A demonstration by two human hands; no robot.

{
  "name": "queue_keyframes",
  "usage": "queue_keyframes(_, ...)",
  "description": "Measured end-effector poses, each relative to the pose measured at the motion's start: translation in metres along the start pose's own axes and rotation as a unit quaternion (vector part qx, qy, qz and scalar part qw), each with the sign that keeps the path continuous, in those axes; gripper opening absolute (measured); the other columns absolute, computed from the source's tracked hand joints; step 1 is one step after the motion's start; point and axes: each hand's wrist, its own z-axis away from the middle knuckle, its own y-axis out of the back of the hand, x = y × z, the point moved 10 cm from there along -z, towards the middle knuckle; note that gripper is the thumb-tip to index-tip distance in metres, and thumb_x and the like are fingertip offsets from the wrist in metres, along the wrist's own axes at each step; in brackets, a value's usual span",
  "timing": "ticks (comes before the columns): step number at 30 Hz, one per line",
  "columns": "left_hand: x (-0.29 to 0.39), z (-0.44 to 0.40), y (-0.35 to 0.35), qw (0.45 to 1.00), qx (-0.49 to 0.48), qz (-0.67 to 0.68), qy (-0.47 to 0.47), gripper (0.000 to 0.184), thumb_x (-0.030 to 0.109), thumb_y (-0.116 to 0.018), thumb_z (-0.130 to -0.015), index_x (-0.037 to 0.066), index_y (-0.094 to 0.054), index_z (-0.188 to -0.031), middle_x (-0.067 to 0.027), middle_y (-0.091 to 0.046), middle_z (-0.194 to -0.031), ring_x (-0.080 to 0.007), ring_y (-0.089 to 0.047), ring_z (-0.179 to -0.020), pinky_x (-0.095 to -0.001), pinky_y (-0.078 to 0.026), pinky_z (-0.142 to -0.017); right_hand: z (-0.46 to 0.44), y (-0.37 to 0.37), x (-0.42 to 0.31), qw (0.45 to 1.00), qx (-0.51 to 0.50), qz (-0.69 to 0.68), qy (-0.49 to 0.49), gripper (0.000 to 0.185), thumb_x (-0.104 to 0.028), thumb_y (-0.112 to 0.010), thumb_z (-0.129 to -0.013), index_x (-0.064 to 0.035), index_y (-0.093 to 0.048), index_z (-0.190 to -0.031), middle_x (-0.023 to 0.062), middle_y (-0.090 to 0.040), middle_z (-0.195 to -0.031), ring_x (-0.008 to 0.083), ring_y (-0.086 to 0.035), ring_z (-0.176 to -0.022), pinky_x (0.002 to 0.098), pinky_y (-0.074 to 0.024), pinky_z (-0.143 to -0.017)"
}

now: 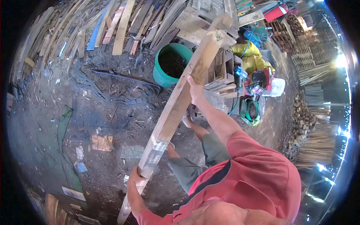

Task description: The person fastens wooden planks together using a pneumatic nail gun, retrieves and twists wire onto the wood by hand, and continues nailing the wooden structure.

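Observation:
A long, thick wooden beam (170, 114) slants across the view, from upper right down to the lower left. Its sides look rough and weathered, with a pale patch on the lower part. My left hand (135, 181) is closed around the beam's lower part, fingers partly hidden by it. Farther up, my right hand (195, 90) grips the beam's right side with the thumb along the edge. The beam's upper end lies over or in front of a stack of wooden boards (221, 71); whether it rests there I cannot tell.
A green bucket (163, 75) with dark contents stands beside the beam. Many planks (123, 28) lie at the back. Yellow sacks (249, 56), a small green container (249, 110) and a white plastic item (276, 87) sit to the right. Green cloth (65, 138) and scraps litter the dirt floor.

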Motion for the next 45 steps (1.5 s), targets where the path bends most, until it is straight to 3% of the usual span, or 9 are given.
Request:
queue_keyframes(8,-0.043,-0.045,-0.01,0.997,-0.048,0.057,0.007,0.117,0.029,-0.097,-0.047,0.0,-0.039,-0.145,-0.0219,-0.054,-0.138,-0.0367,-0.053,-0.128,-0.0421,-0.045,-0.106,-0.023,-0.025,0.022,0.998,-0.029,0.05,0.006,0.073,-0.047,-0.083,-0.079,0.0019,-0.059,-0.127,0.011,-0.064,-0.12,0.0212,-0.06,-0.106,0.0394,-0.0498,-0.093)
queue_keyframes(16,0.132,0.009,0.088,0.971,0.234,-0.026,-0.052,0.091,0.037,-0.088,-0.066,0.001,-0.048,-0.14,-0.0243,-0.05,-0.137,-0.0403,-0.043,-0.132,-0.0453,-0.037,-0.111,-0.033,-0.026,0.021,0.976,-0.156,0.151,-0.002,0.073,-0.056,-0.073,-0.086,0.0034,-0.061,-0.127,0.0104,-0.067,-0.116,0.0206,-0.063,-0.102,0.0362,-0.049,-0.09)
queue_keyframes(22,0.374,-0.03,0.137,0.906,0.359,-0.005,-0.223,0.09,0.037,-0.088,-0.065,0.003,-0.048,-0.138,-0.0247,-0.047,-0.138,-0.0417,-0.043,-0.13,-0.0493,-0.038,-0.109,-0.031,0.052,0.1,0.962,-0.161,-0.088,-0.202,0.056,-0.045,-0.068,-0.093,0.001,-0.062,-0.124,0.0111,-0.068,-0.108,0.0216,-0.065,-0.094,0.0357,-0.0515,-0.082)
queue_keyframes(29,0.527,-0.109,0.166,0.889,0.413,-0.091,-0.174,0.102,0.045,-0.087,-0.061,0.002,-0.043,-0.142,-0.0244,-0.05,-0.133,-0.0409,-0.048,-0.125,-0.0487,-0.042,-0.103,-0.145,0.083,0.086,0.963,-0.154,0.216,0.056,0.03,-0.024,-0.065,-0.096,-0.0004,-0.066,-0.114,0.0066,-0.071,-0.093,0.0214,-0.067,-0.082,0.0346,-0.0543,-0.07)
queue_keyframes(32,0.523,-0.139,0.158,0.884,0.429,-0.065,-0.171,0.098,0.042,-0.086,-0.059,0.001,-0.045,-0.138,-0.0231,-0.057,-0.124,-0.0417,-0.057,-0.113,-0.0489,-0.049,-0.094,-0.198,0.038,0.037,0.84,-0.175,0.413,0.305,0.022,-0.021,-0.065,-0.096,-0.0051,-0.07,-0.111,0.0059,-0.072,-0.09,0.0275,-0.069,-0.088,0.0389,-0.0543,-0.083)
queue_keyframes(34,0.532,-0.134,0.162,0.848,0.48,-0.079,-0.209,0.089,0.035,-0.084,-0.059,-0.002,-0.049,-0.131,-0.0223,-0.063,-0.112,-0.042,-0.065,-0.095,-0.0484,-0.054,-0.082,-0.251,0.028,0.076,0.971,-0.232,0.01,0.062,0.027,-0.021,-0.064,-0.096,-0.0012,-0.068,-0.114,0.0106,-0.072,-0.097,0.0259,-0.069,-0.092,0.0371,-0.0537,-0.087)
queue_keyframes(37,0.537,-0.136,0.167,0.831,0.502,-0.098,-0.218,0.084,0.04,-0.082,-0.063,-0.005,-0.052,-0.127,-0.0242,-0.065,-0.109,-0.0412,-0.066,-0.09,-0.0468,-0.055,-0.078,-0.304,-0.026,0.061,0.952,-0.243,0.119,0.14,0.027,-0.024,-0.067,-0.093,-0.0029,-0.069,-0.11,0.0192,-0.071,-0.102,0.0313,-0.069,-0.099,0.0401,-0.0536,-0.088)
queue_keyframes(40,0.536,-0.141,0.165,0.826,0.503,-0.125,-0.221,0.082,0.047,-0.079,-0.067,-0.006,-0.054,-0.125,-0.0253,-0.066,-0.105,-0.0403,-0.068,-0.084,-0.0455,-0.057,-0.074,-0.355,-0.112,0.047,0.76,-0.227,0.475,0.382,0.023,-0.022,-0.065,-0.093,-0.0049,-0.069,-0.107,0.0206,-0.07,-0.104,0.0369,-0.067,-0.095,0.0426,-0.0539,-0.084)
queue_keyframes(45,0.53,-0.149,0.159,0.82,0.506,-0.152,-0.22,0.072,0.054,-0.071,-0.078,-0.003,-0.054,-0.118,-0.0224,-0.066,-0.106,-0.0364,-0.069,-0.088,-0.0426,-0.058,-0.072,-0.409,-0.175,0.033,0.751,-0.186,0.486,0.408,0.026,-0.019,-0.056,-0.096,-0.007,-0.067,-0.116,0.0221,-0.069,-0.104,0.0418,-0.066,-0.094,0.0494,-0.0531,-0.083)
